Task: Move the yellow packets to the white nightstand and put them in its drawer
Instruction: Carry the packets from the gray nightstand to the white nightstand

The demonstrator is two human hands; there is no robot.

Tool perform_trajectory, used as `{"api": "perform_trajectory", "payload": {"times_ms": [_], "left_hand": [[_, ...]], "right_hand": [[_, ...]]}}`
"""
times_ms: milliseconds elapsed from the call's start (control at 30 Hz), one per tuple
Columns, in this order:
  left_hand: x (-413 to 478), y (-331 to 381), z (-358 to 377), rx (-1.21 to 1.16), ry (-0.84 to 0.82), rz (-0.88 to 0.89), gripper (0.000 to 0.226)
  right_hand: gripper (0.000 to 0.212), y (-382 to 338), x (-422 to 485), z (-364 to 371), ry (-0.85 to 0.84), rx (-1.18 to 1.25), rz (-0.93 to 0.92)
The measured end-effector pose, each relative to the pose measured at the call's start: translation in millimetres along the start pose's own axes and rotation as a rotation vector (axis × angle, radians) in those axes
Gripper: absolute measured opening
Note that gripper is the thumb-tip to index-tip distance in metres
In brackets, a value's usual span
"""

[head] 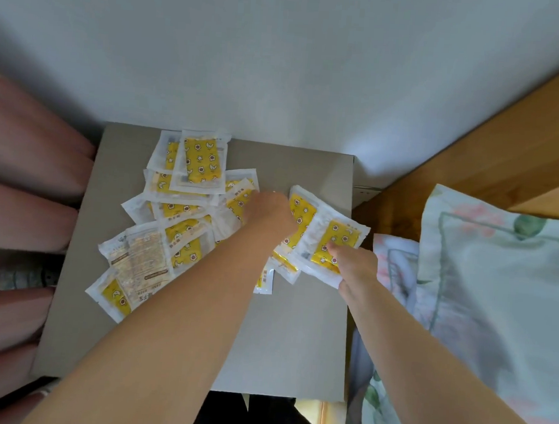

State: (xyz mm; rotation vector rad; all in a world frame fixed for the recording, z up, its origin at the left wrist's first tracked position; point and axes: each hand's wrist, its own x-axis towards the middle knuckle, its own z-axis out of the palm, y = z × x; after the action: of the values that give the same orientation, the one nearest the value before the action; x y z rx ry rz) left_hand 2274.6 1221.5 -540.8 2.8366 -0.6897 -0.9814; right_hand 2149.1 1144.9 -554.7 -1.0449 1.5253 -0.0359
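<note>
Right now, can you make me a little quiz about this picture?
1. True or false: the right hand holds packets.
2. What lies right of the nightstand? A) pillow B) shoes C) lamp
3. Fill in: the curtain on the left is ____.
Key: 1 true; 2 A; 3 pink.
</note>
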Motion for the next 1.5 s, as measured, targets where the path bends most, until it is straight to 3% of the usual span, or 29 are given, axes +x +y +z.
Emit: {"api": "perform_trajectory", "payload": {"times_ms": [67, 233, 400, 700, 867, 1033, 1200, 1333, 1500], "left_hand": [[-3, 1, 3, -0.129, -0.014, 0.024, 0.010], [-16, -8, 7, -0.434, 0.034, 0.049, 0.034], [-36, -24, 14, -0.847, 0.039, -0.059, 0.010], [-113, -50, 20, -1.076, 0.164, -0.147, 0.018], [-178, -73, 25, -1.149, 0.109, -0.145, 0.025], [-239, -94, 35, -1.179, 0.015, -0.111, 0.022], [-318, -111, 62, -1.089, -0.135, -0.044, 0.027], [-402, -113, 106, -0.923, -0.369, 0.026, 0.027], [-448, -113, 143, -0.816, -0.480, 0.076, 0.025]], "right_hand": [[0.016, 0, 0, -1, -0.007, -0.023, -0.005], [0.014, 1, 0, -5, -0.029, -0.077, -0.012], [0.019, 1, -8, -7, -0.128, -0.052, 0.021], [0.024, 7, -60, -37, -0.145, -0.182, -0.054], [0.012, 37, -126, -66, -0.129, -0.152, -0.053], [0.014, 95, -194, -93, -0.050, -0.090, -0.066], [0.020, 186, -270, -129, 0.048, 0.033, 0.002], [0.020, 281, -331, -176, 0.145, 0.210, 0.127], [0.016, 345, -364, -199, 0.193, 0.325, 0.216]]}}
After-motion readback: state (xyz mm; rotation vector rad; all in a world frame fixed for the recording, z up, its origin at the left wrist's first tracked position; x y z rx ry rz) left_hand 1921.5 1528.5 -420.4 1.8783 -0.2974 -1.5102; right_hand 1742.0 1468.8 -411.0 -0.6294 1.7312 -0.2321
